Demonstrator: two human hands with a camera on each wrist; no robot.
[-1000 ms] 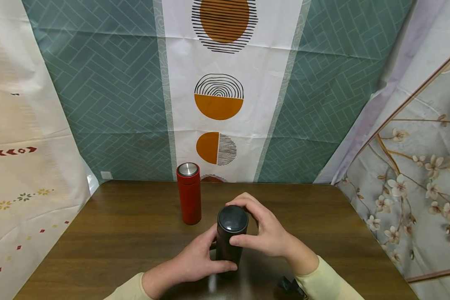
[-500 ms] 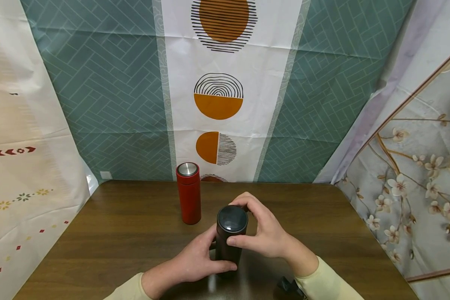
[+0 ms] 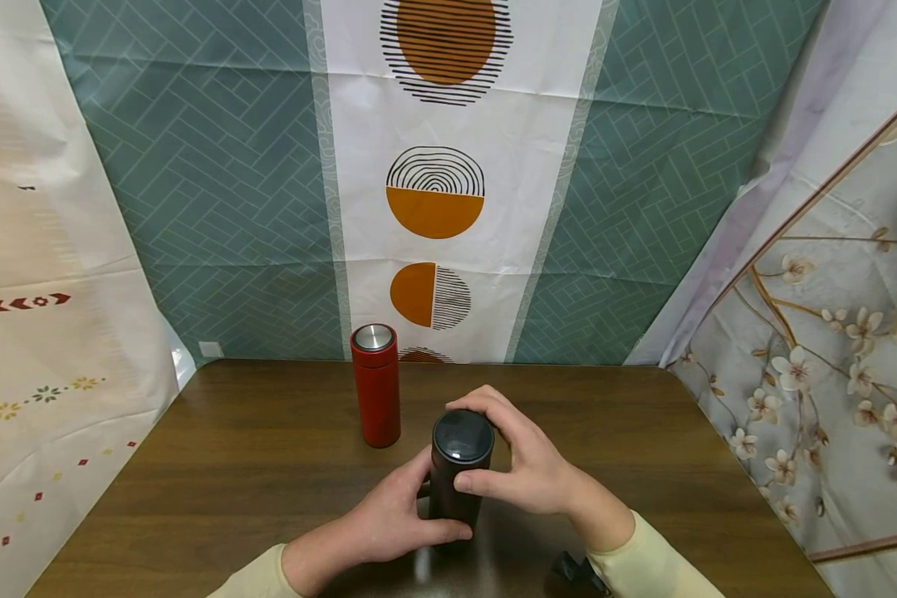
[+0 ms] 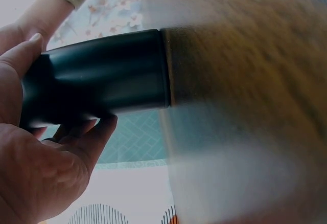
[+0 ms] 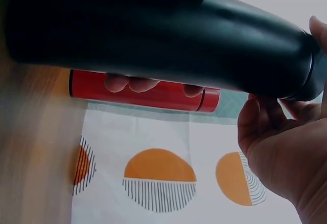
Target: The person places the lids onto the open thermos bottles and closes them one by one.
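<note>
A black thermos bottle [image 3: 456,490] with a glossy dark lid [image 3: 463,435] stands upright on the brown wooden table [image 3: 269,465]. My left hand [image 3: 389,515] grips the lower body, thumb across the front and fingers behind. The right hand [image 3: 526,461] holds it at the top, thumb in front and fingers around the far side of the lid. In the left wrist view the base of the black thermos [image 4: 112,73] meets the tabletop. Fingertips of the left hand show below the black thermos [image 5: 153,35] in the right wrist view, with the right hand [image 5: 291,152] at its lid end.
A red thermos bottle [image 3: 378,399] with a silver-topped lid stands behind and left of the black one. Close to the right sleeve is a small black object [image 3: 579,573]. Patterned cloth [image 3: 254,208] hangs behind the table, with more at both sides.
The right hand's fingers have shifted slightly around the lid. The left hand, the black thermos and the red thermos stay in place.
</note>
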